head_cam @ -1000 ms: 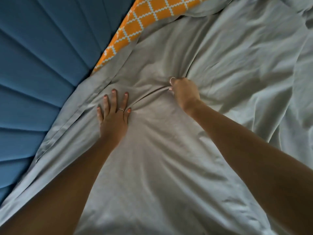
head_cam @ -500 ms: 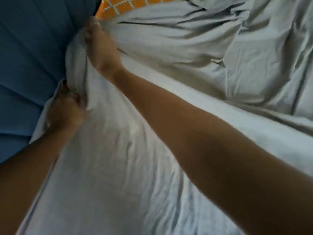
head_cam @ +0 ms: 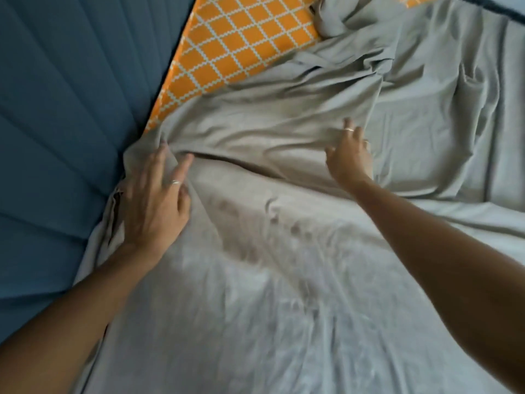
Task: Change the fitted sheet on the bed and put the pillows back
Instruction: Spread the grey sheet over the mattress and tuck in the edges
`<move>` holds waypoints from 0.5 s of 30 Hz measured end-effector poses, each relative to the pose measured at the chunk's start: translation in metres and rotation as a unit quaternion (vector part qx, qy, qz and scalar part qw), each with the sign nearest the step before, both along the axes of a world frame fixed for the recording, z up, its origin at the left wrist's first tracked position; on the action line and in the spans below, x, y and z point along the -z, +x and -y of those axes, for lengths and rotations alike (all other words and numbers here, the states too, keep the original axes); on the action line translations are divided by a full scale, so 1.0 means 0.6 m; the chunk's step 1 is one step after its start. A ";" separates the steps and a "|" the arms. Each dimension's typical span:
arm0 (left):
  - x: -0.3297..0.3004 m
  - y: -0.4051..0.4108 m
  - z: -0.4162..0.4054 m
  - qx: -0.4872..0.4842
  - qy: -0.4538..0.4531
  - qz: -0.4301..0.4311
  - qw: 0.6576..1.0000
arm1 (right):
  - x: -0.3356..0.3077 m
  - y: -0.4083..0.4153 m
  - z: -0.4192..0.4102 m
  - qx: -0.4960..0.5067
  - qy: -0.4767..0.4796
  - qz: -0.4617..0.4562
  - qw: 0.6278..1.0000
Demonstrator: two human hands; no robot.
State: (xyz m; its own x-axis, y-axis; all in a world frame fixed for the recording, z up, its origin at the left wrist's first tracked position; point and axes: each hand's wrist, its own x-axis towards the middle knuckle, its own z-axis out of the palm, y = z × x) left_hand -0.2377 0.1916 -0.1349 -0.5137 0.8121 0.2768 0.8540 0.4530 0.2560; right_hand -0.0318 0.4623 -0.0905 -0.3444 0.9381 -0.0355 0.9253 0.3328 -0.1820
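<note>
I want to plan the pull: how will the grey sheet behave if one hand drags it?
The grey sheet is probably floppy: it lies in loose folds near the left hand. It likely bunches rather than slides flat, judging by the creases beside the right hand. It seems light.

The sheet (head_cam: pixel 284 251) lay over the mattress (head_cam: pixel 241 46), headboard (head_cam: pixel 71 95) to its left; both hands rested on the sheet.

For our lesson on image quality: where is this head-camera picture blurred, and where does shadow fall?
Head view: the grey sheet is smeared by motion blur low in the frame, sharper near the orange patterned fabric; a dark shadow lies under the fold between the left hand and right hand; the blue headboard looks dim.
</note>
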 end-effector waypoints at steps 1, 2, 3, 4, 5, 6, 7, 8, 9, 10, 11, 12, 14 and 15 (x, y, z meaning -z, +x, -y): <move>-0.002 -0.007 -0.024 0.039 -0.010 -0.005 0.999 | -0.001 0.018 -0.021 0.035 -0.015 0.006 0.999; -0.002 -0.015 -0.051 0.074 -0.026 -0.007 0.997 | 0.001 0.033 -0.040 0.059 -0.031 0.008 0.998; -0.005 -0.020 -0.077 0.100 -0.038 -0.003 0.994 | 0.003 0.048 -0.055 0.075 -0.044 0.010 0.996; -0.005 -0.026 -0.105 0.123 -0.050 -0.001 0.991 | 0.008 0.058 -0.069 0.092 -0.055 0.010 0.994; -0.007 -0.030 -0.132 0.134 -0.063 0.002 0.989 | 0.008 0.066 -0.079 0.107 -0.063 0.012 0.992; -0.009 -0.033 -0.158 0.134 -0.086 0.011 0.987 | 0.014 0.072 -0.091 0.122 -0.072 0.017 0.990; -0.009 -0.034 -0.186 0.121 -0.110 0.026 0.986 | 0.019 0.076 -0.100 0.131 -0.083 0.022 0.988; -0.005 -0.033 -0.210 0.103 -0.137 0.045 0.984 | 0.022 0.077 -0.107 0.136 -0.092 0.026 0.986; 0.000 -0.033 -0.232 0.092 -0.164 0.070 0.980 | 0.025 0.077 -0.114 0.132 -0.103 0.024 0.986; 0.015 -0.041 -0.247 0.079 -0.194 0.084 0.974 | 0.026 0.073 -0.118 0.118 -0.113 0.015 0.986; 0.026 -0.048 -0.257 0.073 -0.232 0.103 0.964 | 0.026 0.065 -0.119 0.099 -0.122 0.013 0.987; 0.035 -0.054 -0.266 0.066 -0.256 0.110 0.958 | 0.026 0.062 -0.120 0.086 -0.135 0.009 0.987; 0.033 -0.041 -0.274 0.069 -0.231 0.046 0.969 | 0.028 0.062 -0.128 0.056 -0.146 0.035 0.987; 0.021 -0.031 -0.275 0.050 -0.236 0.016 0.970 | 0.029 0.055 -0.135 0.052 -0.145 0.043 0.987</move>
State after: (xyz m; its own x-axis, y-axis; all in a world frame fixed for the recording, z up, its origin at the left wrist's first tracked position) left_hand -0.2565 0.3564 -0.1476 -0.4275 0.8910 -0.1527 0.8950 0.4409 0.0671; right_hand 0.0014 0.5433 -0.1077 -0.2315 0.9139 -0.3333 0.9676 0.1810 -0.1758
